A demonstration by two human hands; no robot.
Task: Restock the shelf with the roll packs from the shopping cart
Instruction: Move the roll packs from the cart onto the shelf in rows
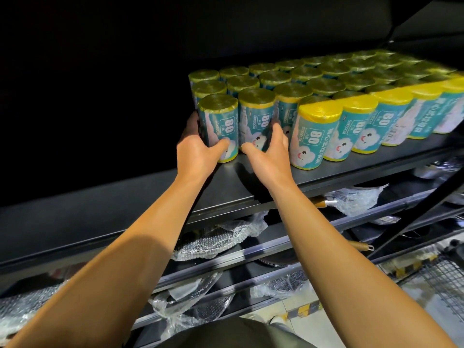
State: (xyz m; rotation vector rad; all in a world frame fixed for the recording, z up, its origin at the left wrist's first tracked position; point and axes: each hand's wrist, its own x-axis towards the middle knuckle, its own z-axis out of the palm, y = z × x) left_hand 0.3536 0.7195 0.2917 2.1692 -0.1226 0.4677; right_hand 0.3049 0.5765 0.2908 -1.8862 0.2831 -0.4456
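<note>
While both hands (198, 149) (270, 149) clasp two roll packs (218, 126) with curled fingers (276, 129), slide them squarely back along the shelf (251, 182).

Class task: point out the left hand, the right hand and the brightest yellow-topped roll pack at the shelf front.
left hand (198, 149), head view, back of hand.
right hand (267, 151), head view, back of hand.
yellow-topped roll pack (315, 139), head view, printed label.

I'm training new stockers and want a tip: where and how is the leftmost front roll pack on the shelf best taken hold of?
Grip the leftmost front roll pack round its teal side wall, low down, coming from the open left and front. It stands upright, rolls crowd its right and back, and the shelf is bare to its left. The left hand already wraps it this way, thumb in front.
</note>
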